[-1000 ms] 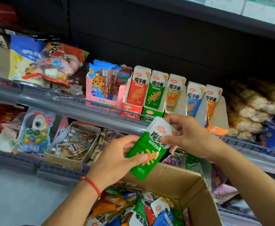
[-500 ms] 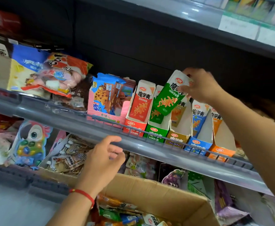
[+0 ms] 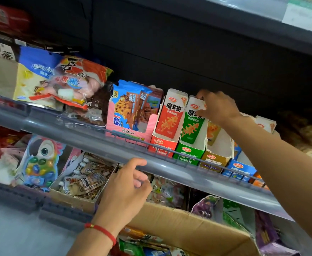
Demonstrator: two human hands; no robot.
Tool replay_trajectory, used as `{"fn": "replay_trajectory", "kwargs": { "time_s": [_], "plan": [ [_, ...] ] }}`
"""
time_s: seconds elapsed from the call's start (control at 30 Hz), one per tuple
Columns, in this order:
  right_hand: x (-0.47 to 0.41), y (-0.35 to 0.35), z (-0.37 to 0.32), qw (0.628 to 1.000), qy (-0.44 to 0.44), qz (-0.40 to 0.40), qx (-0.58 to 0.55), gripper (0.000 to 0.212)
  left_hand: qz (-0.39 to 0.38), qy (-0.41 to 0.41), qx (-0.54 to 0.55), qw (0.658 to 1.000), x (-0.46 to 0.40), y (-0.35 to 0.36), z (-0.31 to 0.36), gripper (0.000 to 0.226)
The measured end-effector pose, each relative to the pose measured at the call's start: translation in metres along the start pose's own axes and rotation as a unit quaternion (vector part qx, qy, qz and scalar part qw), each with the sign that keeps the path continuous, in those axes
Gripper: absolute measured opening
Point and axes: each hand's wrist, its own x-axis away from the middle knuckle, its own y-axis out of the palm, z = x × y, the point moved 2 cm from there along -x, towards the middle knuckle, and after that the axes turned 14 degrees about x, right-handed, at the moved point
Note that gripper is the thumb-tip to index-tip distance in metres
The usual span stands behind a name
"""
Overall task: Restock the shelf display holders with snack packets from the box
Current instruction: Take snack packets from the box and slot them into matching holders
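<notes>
My right hand [image 3: 218, 106] pinches the top of a green snack packet [image 3: 191, 126] that stands upright in the green display holder [image 3: 189, 152] on the upper shelf. A red packet [image 3: 170, 117] fills the red holder [image 3: 161, 145] to its left. Brown [image 3: 215, 159], blue [image 3: 240, 168] and orange holders continue to the right, partly behind my forearm. My left hand [image 3: 125, 193], with a red string at the wrist, hovers with fingers loosely apart and holds nothing, above the cardboard box [image 3: 192, 228]. Several mixed packets [image 3: 142, 242] lie in the box.
A grey shelf rail [image 3: 96, 133] runs diagonally across the view. A pink biscuit display [image 3: 133, 115] and large snack bags [image 3: 62, 84] stand left of the holders. Below are a parrot candy card [image 3: 40, 161] and a carton of small packets [image 3: 85, 178].
My right hand has brought the green packet down from above the holders into the green holder. My left hand stays near the rail, and the view has shifted closer.
</notes>
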Motion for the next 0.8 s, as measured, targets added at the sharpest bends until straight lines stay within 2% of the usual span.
{"fn": "replay_trajectory", "kwargs": {
  "time_s": [0.27,0.37,0.47,0.53,0.6,0.67,0.7,0.73,0.8],
  "plan": [
    [0.014,0.009,-0.005,0.994,-0.002,0.1,0.053,0.058,-0.02,0.006,-0.03,0.999,0.0,0.002,-0.003,0.041],
    [0.042,0.0,-0.01,0.987,-0.027,0.155,-0.014,0.045,-0.051,0.009,-0.073,0.996,0.0,0.002,-0.004,0.034],
    [0.104,-0.008,-0.029,0.966,-0.126,0.182,-0.136,0.028,-0.111,0.007,-0.155,0.982,0.004,0.005,-0.011,0.032],
    [0.157,-0.008,-0.045,0.945,-0.209,0.136,-0.213,0.019,-0.154,0.003,-0.195,0.969,0.011,0.008,-0.015,0.034],
    [0.207,0.002,-0.064,0.926,-0.288,-0.016,-0.244,0.021,-0.164,0.006,-0.199,0.966,0.018,0.009,-0.018,0.034],
    [0.249,0.03,-0.085,0.899,-0.341,-0.189,-0.198,0.037,-0.143,0.017,-0.171,0.975,0.024,0.007,-0.018,0.031],
    [0.266,0.046,-0.096,0.884,-0.352,-0.245,-0.184,0.046,-0.129,0.02,-0.154,0.98,0.026,0.004,-0.017,0.03],
    [0.279,0.061,-0.107,0.875,-0.358,-0.274,-0.178,0.052,-0.116,0.022,-0.141,0.983,0.028,0.002,-0.017,0.03],
    [0.294,0.086,-0.129,0.874,-0.363,-0.277,-0.162,0.061,-0.094,0.026,-0.127,0.987,0.031,-0.004,-0.017,0.029]
  ]
}}
